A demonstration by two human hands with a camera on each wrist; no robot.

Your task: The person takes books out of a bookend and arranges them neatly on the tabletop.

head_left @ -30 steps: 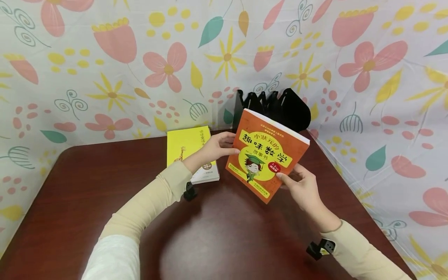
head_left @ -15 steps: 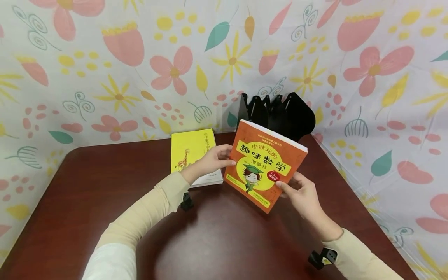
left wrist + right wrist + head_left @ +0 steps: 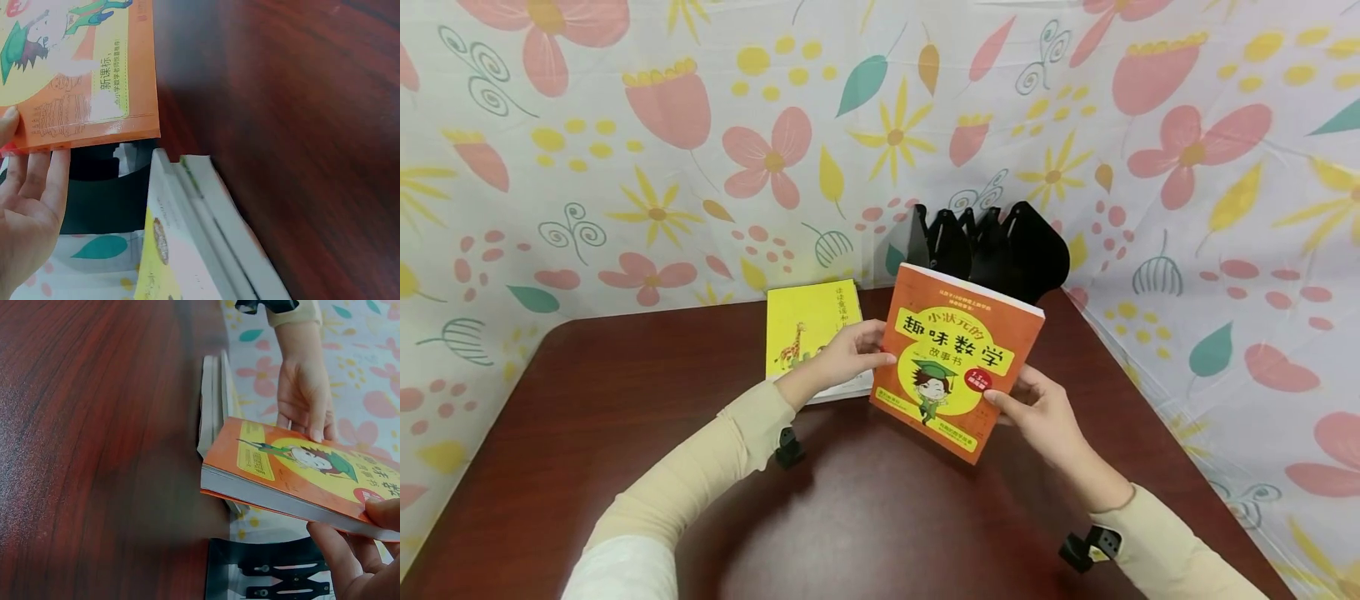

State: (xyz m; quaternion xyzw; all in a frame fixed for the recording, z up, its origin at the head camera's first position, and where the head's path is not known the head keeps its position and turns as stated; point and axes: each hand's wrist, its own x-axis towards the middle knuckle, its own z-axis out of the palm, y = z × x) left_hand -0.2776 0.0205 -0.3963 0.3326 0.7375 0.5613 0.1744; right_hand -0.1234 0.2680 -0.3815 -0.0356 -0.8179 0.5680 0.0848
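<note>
Both hands hold an orange paperback book (image 3: 891, 379) with a cartoon child in a green cap on its cover. It is raised above the table and tilted, cover towards me. My left hand (image 3: 842, 360) pinches its left edge, thumb on the cover and fingers behind. At the lower right edge, my right hand (image 3: 1051, 423) grips it the same way; the right wrist view shows the thumb (image 3: 384, 512) on top. A yellow book (image 3: 786, 312) with a giraffe lies beyond the left hand, partly covered by it. In the left wrist view another book (image 3: 209, 178) lies against the yellow one.
A black folding bookend rack (image 3: 1037, 250) with several upright plates stands at the back right, behind the orange book. The dark red wooden table (image 3: 587, 433) ends at a flowered cloth (image 3: 700, 183) at the back and right.
The orange book has moved left and a little towards me, held by both hands throughout. The head view has shifted slightly. The yellow book and the rack stay in place.
</note>
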